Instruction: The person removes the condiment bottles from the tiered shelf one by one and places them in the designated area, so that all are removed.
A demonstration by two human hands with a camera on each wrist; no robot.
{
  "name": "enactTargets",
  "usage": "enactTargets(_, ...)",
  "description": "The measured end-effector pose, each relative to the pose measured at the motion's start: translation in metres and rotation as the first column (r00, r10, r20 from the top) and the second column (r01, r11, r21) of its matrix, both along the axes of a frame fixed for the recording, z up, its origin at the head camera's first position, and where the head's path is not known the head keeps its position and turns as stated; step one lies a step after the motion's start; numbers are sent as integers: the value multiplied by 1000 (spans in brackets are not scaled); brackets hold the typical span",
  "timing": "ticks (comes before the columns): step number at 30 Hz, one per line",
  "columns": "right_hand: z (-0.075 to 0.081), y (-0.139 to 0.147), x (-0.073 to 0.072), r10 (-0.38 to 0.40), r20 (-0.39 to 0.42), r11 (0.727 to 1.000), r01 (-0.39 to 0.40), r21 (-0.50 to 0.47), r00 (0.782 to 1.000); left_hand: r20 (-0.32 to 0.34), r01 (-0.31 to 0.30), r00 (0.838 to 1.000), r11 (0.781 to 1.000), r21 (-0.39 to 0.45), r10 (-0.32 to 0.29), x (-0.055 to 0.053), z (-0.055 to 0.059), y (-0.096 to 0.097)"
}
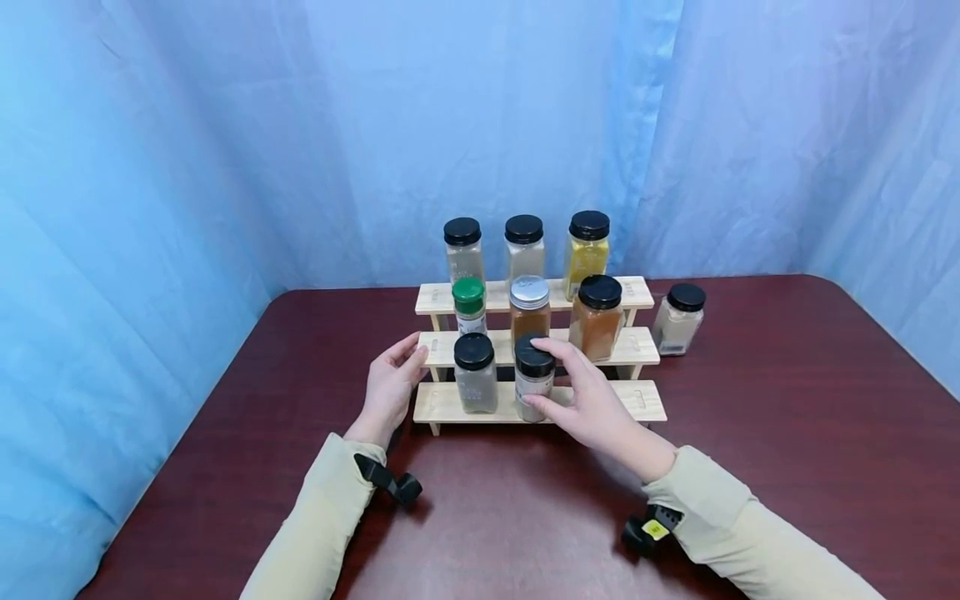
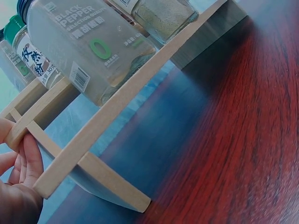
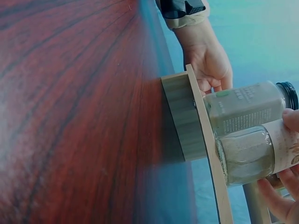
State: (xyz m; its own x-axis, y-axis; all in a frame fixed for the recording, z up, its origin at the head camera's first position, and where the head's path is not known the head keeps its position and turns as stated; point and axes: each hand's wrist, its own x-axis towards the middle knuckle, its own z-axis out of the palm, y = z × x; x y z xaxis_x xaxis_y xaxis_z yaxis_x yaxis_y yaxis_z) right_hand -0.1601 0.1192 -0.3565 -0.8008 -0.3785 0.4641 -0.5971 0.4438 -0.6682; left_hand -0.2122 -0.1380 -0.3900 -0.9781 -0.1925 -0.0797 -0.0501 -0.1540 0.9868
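Pale sleeves (image 1: 315,521) slant inward over the dark red table (image 1: 487,517). The right hand (image 1: 596,408) comes in from the lower right, one finger on the lid and the thumb lower down, grasping the small jar (image 1: 534,387) at the front edge of the bottom tier (image 1: 437,403). That jar's long axis is upright, black cap up; its pale label is too small to read. Just to its left stands a taller jar (image 1: 477,387), lettered "BLACK PEPPER SELECTION QUALITY" above a green 0. The left hand (image 1: 388,385), wrist angled upward, pinches the left end of the middle tier (image 1: 437,346), thumb above and fingers beneath. Behind, the green-capped jar (image 1: 470,310) reads "孜然粉". Three black-capped jars line the top tier (image 1: 633,293), upright.
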Motion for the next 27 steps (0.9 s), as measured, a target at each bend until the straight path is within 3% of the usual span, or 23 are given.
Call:
enactTargets(16, -8, 0, 7, -2, -2, 1000, 2, 14, 1000, 0, -8, 1000, 1000, -8, 8, 10, -8, 1)
enactTargets(27, -6, 1, -1, 7, -53, 1000, -6, 13, 999, -23, -4, 1000, 1000, -13, 4, 4, -1, 1)
